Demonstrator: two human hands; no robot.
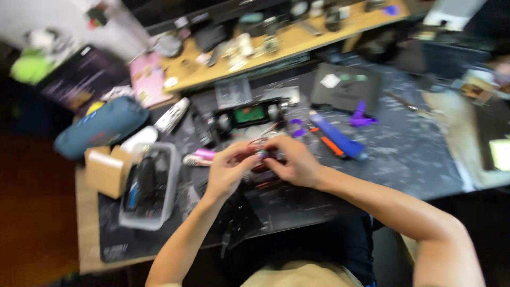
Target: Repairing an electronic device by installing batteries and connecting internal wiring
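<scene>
While the frame is pretty motion-blurred, both hands meet over the dark scuffed work mat (404,154): the left hand (226,172) and right hand (295,162) pinch a tiny purple-tipped part with red wires (262,154) between their fingertips, dead centre, equally close to each, just below the black gadget with a green screen (249,114).
</scene>
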